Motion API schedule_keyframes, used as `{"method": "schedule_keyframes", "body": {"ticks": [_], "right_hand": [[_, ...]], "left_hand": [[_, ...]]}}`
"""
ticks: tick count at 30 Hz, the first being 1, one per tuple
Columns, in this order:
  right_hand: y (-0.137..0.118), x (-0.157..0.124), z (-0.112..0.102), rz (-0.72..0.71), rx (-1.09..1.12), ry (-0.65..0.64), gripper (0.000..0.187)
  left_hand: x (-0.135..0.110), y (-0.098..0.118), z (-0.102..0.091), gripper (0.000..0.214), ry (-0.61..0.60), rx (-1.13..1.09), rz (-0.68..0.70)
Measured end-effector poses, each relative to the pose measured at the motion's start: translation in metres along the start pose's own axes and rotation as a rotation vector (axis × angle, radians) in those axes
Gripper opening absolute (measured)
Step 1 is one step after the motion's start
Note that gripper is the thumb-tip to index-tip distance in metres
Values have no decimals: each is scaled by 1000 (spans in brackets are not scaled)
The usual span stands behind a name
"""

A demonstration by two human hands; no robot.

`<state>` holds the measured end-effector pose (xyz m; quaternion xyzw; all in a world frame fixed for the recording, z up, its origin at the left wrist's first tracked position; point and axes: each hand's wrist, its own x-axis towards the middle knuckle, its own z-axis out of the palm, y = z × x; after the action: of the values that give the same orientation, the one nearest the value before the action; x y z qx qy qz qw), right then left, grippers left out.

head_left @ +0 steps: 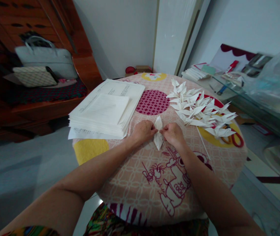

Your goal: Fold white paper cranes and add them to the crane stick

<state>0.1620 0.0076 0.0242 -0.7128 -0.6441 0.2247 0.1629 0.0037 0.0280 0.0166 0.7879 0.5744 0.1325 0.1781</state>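
Between my hands, just above the round table's cloth, is a folded white paper crane (158,139) with one pointed wing toward me and one away. My left hand (144,131) pinches it from the left side. From the right, my right hand (173,132) pinches its other side with thumb and forefinger. A pile of finished-looking paper cranes (196,108) spreads over the table's right side. To the left lies a thick stack of printed paper (97,113), with smaller cut sheets (107,106) on top.
Red-handled scissors (237,139) lie partly under the cranes at the right edge. The patterned tablecloth (135,177) covers the round table. A glass-topped stand (253,101) with papers and a plastic bag is at right. A wooden bench (56,108) holding bags stands left.
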Motion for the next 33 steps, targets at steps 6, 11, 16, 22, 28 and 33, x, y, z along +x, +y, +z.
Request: {"method": "schedule_keyframes", "body": {"ticks": [6,11,16,22,28,33], "right_hand": [[-1,-2,3,9,-63,52,14],[3,-10,10,-89,-86,147,13],[8,-17,13,-176,-106,162,22],[5,-19,8,-208,-213,91,26],[5,-19,8,-194,-175,115,34],[9,-16,9,-164,-57,158,48]], "left_hand": [[1,0,0,18,9,-29,0],[0,-1,3,17,20,-1,4],[-1,-1,2,15,12,-10,-12],[-7,-4,3,8,87,-103,23],[-9,-11,6,35,219,-108,129],[-5,-8,4,25,168,-120,145]]}}
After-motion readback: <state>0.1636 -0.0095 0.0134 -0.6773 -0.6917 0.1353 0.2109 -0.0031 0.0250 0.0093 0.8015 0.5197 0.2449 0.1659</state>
